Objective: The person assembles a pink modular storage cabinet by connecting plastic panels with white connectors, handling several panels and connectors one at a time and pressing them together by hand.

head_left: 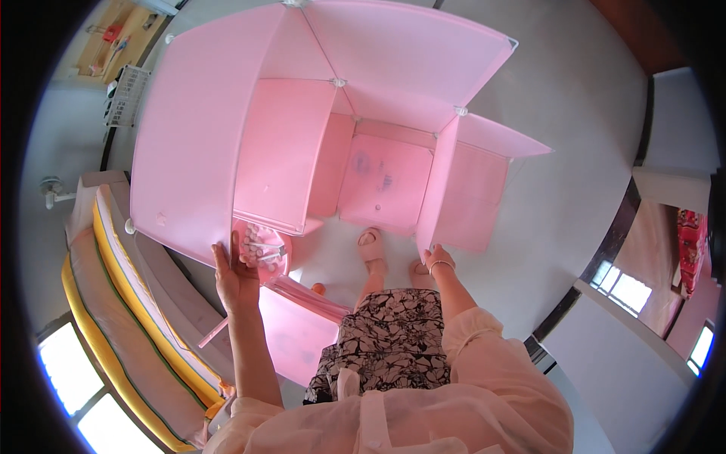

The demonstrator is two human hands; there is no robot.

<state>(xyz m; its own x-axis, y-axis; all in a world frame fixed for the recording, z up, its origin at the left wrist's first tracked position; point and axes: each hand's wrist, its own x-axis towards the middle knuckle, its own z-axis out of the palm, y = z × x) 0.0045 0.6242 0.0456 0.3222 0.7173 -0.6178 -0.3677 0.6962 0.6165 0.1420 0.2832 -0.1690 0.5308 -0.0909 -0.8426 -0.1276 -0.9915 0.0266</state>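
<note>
A half-built storage rack of pink panels (pixel 189 113), joined at the corners by white connectors (pixel 338 82), stands before me. My left hand (pixel 239 284) pinches the near edge of its tall left side panel, thumb on one side and fingers on the other. Lower and to the right, my right hand (pixel 439 259) grips the near edge of an upright divider panel (pixel 439 185); its fingertips are partly hidden. Beside my left hand sits a pink basin (pixel 284 261) holding several white connectors and rods.
Loose pink panels (pixel 299 337) lie by my left forearm. A sofa with yellow-edged cushions (pixel 113 280) runs along the left. A white wire basket (pixel 127 96) is at the far left. Grey floor (pixel 575 151) extends to the right, with a doorway beyond.
</note>
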